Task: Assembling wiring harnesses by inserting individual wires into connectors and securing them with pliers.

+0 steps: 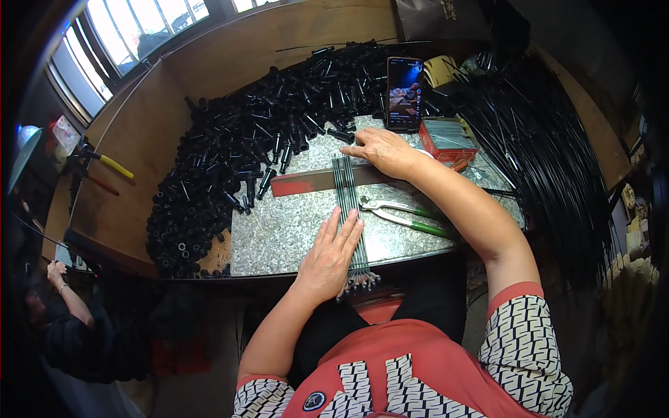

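Note:
Several thin dark wires [345, 182] lie side by side across a speckled stone slab [272, 240], with metal ends bunched at the near edge. My left hand [329, 254] rests flat on them, fingers stretched out. Beneath the wires runs a flat bar [306, 182], dark with a red end. My right hand [383, 152] is just beyond the bar, its fingertips pointing left beside the wires' far ends, apart from one another; nothing shows in them. Close by is a black tubular part [340, 135]. Pincers [404, 212] with green handles lie right of the wires.
A large heap of black tubular parts [237, 132] curves round the slab's far and left sides. A phone [404, 94] stands upright beside a red box [449, 143] of thin rods. Long black cables [550, 146] fill the right. Another person's hand [57, 272] shows at far left.

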A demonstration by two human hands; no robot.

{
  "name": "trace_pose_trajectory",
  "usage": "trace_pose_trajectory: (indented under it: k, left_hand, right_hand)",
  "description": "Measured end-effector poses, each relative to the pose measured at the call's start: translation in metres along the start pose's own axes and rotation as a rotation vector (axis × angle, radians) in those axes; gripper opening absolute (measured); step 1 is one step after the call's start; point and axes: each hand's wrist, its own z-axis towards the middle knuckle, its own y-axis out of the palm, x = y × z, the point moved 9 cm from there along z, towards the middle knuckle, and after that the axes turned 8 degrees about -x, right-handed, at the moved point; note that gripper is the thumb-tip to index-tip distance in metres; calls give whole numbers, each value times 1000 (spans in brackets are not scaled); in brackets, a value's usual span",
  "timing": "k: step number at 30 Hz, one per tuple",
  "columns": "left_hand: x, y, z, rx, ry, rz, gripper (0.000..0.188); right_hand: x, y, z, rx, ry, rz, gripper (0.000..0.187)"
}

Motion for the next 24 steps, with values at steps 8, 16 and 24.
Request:
trace_pose_trajectory:
  k: [8,16,24]
  left_hand:
    - [0,0,0,1,-5,-6,72]
    - [-1,-2,0,10,3,-31,73]
    - [-4,-2,1,-18,4,-51,80]
  right_hand:
    - [1,0,0,22,14,55,40]
    - [6,5,-1,20,15,120,42]
    - [2,3,4,10,-21,99,42]
